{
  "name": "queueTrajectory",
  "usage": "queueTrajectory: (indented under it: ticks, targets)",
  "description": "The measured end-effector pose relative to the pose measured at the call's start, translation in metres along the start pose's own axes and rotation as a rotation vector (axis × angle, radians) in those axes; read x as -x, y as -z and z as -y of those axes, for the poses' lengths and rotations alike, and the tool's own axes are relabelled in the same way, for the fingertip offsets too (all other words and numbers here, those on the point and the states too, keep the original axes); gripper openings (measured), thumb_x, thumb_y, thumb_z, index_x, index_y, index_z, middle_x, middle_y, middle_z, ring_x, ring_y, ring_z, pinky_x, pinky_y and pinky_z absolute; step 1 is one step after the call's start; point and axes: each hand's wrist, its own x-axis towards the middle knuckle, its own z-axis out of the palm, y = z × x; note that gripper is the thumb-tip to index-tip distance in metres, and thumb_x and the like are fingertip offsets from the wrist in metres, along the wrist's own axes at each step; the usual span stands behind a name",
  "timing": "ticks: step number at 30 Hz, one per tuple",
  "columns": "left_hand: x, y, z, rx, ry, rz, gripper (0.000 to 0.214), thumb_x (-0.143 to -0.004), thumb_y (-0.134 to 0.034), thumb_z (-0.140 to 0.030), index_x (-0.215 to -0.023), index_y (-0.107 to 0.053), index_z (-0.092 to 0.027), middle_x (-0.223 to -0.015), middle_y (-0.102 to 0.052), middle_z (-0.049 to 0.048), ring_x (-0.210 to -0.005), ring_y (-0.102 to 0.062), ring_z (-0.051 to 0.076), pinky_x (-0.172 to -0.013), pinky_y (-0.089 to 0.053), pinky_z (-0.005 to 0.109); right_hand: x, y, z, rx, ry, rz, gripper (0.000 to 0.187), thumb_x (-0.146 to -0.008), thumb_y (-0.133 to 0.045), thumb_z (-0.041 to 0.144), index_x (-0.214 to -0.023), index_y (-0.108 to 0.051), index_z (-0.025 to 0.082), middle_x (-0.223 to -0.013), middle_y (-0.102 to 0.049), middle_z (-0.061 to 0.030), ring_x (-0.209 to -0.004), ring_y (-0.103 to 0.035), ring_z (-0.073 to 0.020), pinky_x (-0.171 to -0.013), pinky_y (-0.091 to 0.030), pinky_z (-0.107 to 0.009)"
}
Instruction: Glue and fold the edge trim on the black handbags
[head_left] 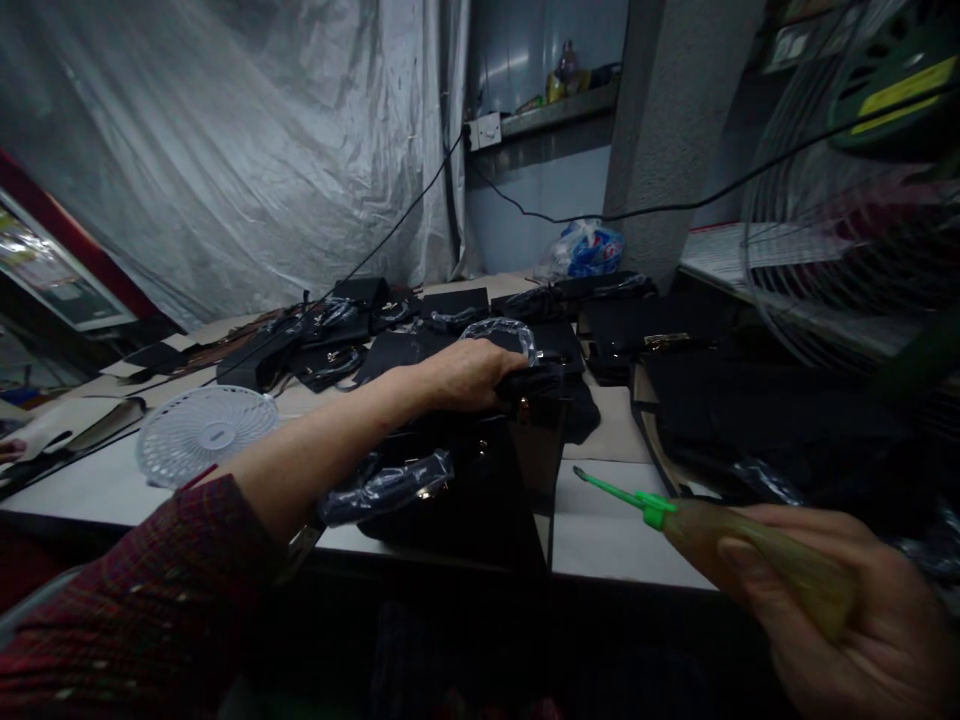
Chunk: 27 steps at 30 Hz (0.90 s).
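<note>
The translucent amber squeeze bottle with a thin green nozzle could, we judge from the head view, drip on the pale bench if our grip tightens, or smear the black bag with a clear-wrapped handle if it swings left. It tapers to a dark tip pointing left, near the bench's front edge, our right hand curled round it; the fingertips of our left hand are hidden, so we cannot tell whether they pinch anything.

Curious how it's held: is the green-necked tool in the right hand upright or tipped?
Tipped: the green-necked tool lies slantwise in the right hand, its thin end pointing picture-left.
</note>
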Motion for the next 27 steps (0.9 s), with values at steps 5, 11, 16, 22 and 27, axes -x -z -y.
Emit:
queueTrajectory:
  ticks: [5,11,16,22,27]
  targets:
    - [0.006,-0.015,0.0,-0.044,0.017,-0.072,0.024,-0.073,-0.057,-0.002,-0.088,-0.066,-0.019,-0.083,-0.07,0.0028,-0.078,-0.064,0.019,-0.063,-0.037,0.027,-0.019,-0.02,0.009,-0.018,0.215,0.072,0.019,-0.096,-0.065,0.037,-0.105,-0.057,0.023,-0.105,-0.064,-0.0071,-0.087,-0.065,-0.0236,-0.068,-0.054,-0.035]
    - [0.005,-0.022,0.0,-0.059,0.017,-0.108,0.026,-0.073,-0.054,-0.001,-0.086,-0.065,-0.019,-0.088,-0.072,0.0037,-0.084,-0.067,0.021,-0.065,-0.04,0.027,-0.04,-0.031,0.004,0.055,0.444,0.057,0.014,-0.096,-0.066,0.028,-0.104,-0.056,0.023,-0.106,-0.065,-0.0073,-0.091,-0.065,-0.0228,-0.074,-0.055,-0.035]
    - [0.0,-0.027,0.0,-0.087,0.042,-0.108,0.027,-0.073,-0.053,0.0,-0.087,-0.065,-0.019,-0.089,-0.073,0.0048,-0.086,-0.068,0.022,-0.067,-0.042,0.028,-0.042,-0.038,-0.005,0.109,0.576,0.146,0.006,-0.097,-0.058,0.021,-0.102,-0.056,0.018,-0.104,-0.065,-0.0111,-0.087,-0.066,-0.024,-0.068,-0.056,-0.035]
    - [-0.003,-0.03,0.002,-0.115,0.039,-0.117,0.027,-0.072,-0.052,0.0,-0.087,-0.064,-0.019,-0.089,-0.073,0.0047,-0.086,-0.068,0.023,-0.065,-0.04,0.029,-0.038,-0.041,-0.013,0.104,0.585,0.135,0.01,-0.094,-0.061,0.016,-0.103,-0.056,0.017,-0.106,-0.065,-0.0125,-0.09,-0.066,-0.0249,-0.071,-0.056,-0.036]
    - [-0.002,-0.03,0.001,-0.115,0.039,-0.11,0.026,-0.073,-0.053,-0.001,-0.087,-0.065,-0.019,-0.089,-0.073,0.0046,-0.086,-0.068,0.022,-0.066,-0.04,0.029,-0.037,-0.044,-0.011,0.068,0.593,0.195,0.009,-0.095,-0.058,0.015,-0.103,-0.056,0.019,-0.107,-0.065,-0.0108,-0.091,-0.066,-0.0236,-0.072,-0.056,-0.035]
